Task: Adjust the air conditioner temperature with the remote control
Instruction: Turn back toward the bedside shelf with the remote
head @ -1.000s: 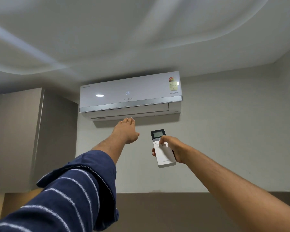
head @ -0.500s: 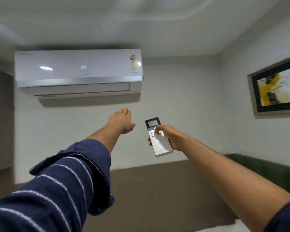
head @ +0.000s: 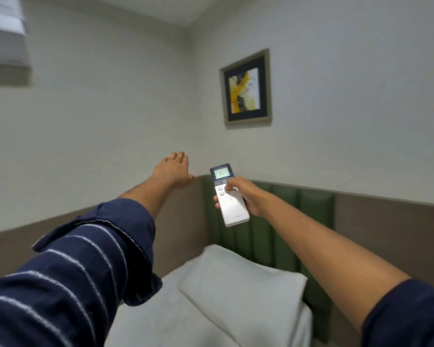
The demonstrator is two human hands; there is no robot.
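Remote [head: 229, 195]: slim, white, held in my right hand [head: 246, 196], right of my left hand [head: 174, 171], thumb on its buttons. Screen read 25. Judged light, rigid, smooth; best gripped round its lower body. Left hand was flat, empty. AC [head: 6, 40] sat far up-left of the remote.

Both arms are reaching forward, outstretched. The left hand [head: 174, 171] is hanging flat and empty, fingers together, palm down. The right hand [head: 243, 196] is gripping a remote [head: 229, 196], thumb [head: 231, 187] resting on its buttons.
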